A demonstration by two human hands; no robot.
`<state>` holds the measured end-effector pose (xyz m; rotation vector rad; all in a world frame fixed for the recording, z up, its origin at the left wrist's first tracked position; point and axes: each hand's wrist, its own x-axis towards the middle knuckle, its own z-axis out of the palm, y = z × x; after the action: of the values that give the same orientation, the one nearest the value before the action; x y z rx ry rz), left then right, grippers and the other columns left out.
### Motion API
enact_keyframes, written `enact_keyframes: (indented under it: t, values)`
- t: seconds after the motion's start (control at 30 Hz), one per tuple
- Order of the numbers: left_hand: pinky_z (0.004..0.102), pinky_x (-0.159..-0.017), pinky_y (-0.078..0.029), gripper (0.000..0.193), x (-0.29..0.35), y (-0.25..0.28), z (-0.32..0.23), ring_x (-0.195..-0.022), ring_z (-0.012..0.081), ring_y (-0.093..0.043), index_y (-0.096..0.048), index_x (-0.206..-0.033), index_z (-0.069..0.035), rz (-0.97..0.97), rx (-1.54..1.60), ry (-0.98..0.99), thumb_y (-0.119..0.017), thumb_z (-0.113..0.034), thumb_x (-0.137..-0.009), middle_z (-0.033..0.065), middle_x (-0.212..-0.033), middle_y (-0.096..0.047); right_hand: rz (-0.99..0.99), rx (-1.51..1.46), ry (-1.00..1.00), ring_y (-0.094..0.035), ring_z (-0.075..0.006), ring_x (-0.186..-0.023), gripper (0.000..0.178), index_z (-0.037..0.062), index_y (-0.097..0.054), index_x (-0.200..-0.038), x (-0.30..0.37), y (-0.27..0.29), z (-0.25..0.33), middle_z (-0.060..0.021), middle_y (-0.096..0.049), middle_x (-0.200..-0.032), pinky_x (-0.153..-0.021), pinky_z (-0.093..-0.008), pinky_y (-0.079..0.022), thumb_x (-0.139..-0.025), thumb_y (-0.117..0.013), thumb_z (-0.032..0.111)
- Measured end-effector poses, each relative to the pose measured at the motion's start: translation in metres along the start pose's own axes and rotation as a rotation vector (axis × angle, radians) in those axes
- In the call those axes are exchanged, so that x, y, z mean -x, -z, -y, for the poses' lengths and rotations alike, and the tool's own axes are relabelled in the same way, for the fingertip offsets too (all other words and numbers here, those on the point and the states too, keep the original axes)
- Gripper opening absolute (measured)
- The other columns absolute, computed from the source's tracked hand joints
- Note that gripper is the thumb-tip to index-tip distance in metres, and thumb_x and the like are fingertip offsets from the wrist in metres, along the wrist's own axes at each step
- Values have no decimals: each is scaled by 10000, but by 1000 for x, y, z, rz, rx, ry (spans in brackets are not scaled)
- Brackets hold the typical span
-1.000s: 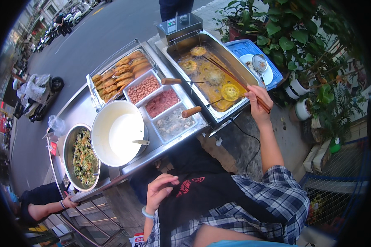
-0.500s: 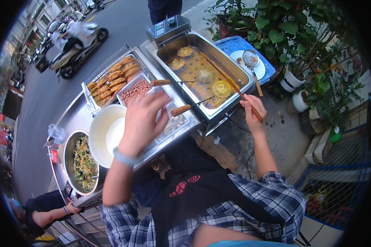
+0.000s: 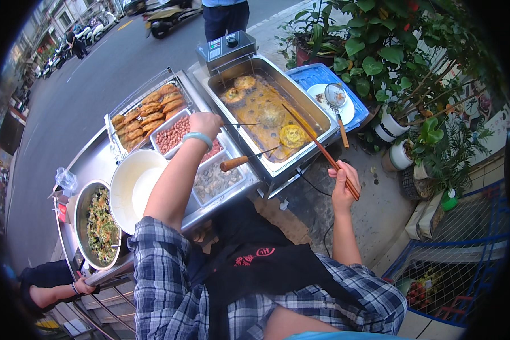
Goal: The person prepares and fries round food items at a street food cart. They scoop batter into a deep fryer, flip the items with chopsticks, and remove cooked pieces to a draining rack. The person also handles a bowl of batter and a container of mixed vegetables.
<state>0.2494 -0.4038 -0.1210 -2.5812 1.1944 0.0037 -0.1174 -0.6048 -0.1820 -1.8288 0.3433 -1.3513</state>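
Observation:
My left hand [image 3: 205, 124] is closed on a wooden-handled ladle [image 3: 241, 124]; the fingers hide its handle, and its thin metal rod reaches over the fryer's near wall, its far end lost in the oil. A second wooden-handled ladle [image 3: 234, 164] leans over the same rim, untouched, beside a yellow round fritter [image 3: 292, 136]. My right hand [image 3: 344, 184] grips long wooden chopsticks [image 3: 313, 137], their tips above the oil. Browned fritters [image 3: 245, 83] float at the far end of the fryer [image 3: 327, 126].
Left of the fryer are a rack of fried pieces [image 3: 153, 107], a peanut tray [image 3: 173, 133], a tray of grey shellfish-like pieces [image 3: 218, 180], a white batter bowl [image 3: 119, 187] and a steel bowl of chopped vegetables [image 3: 99, 226]. A strainer [image 3: 335, 95] rests on a plate. Someone stands beyond.
My left hand has moved up and closed around the farther ladle's handle. The chopsticks stay in my right hand, slightly shifted. The passing scooter has moved right along the road.

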Motion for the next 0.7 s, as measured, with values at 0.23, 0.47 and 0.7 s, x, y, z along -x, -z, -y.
enact_keyframes:
  t: [0.23,0.47,0.7]
  values:
    - [397,-721,-590,323,5,12,-4,-876,272,-756,-783,-959,-137,-37,108,-7,-741,-453,-905,96,-899,-770,80,-39,-29,-731,-184,-857,230,-51,-687,-1211,6,-10,-11,-144,-666,-1146,-755,-290,-618,-1058,-591,91]
    - [425,-757,-582,354,16,32,-3,-863,311,-746,-770,-929,-110,-79,226,3,-753,-460,-888,131,-896,-763,113,149,156,-714,-242,-852,211,9,-732,-1152,13,-21,-15,-149,-707,-1048,-763,-328,-593,-956,-734,87]
    - [425,-722,-586,331,18,43,7,-851,309,-751,-817,-921,-137,-108,212,-8,-777,-459,-855,121,-893,-771,251,166,259,-715,-249,-857,263,28,-733,-1174,16,-25,-6,-125,-687,-1079,-739,-333,-593,-936,-764,136]
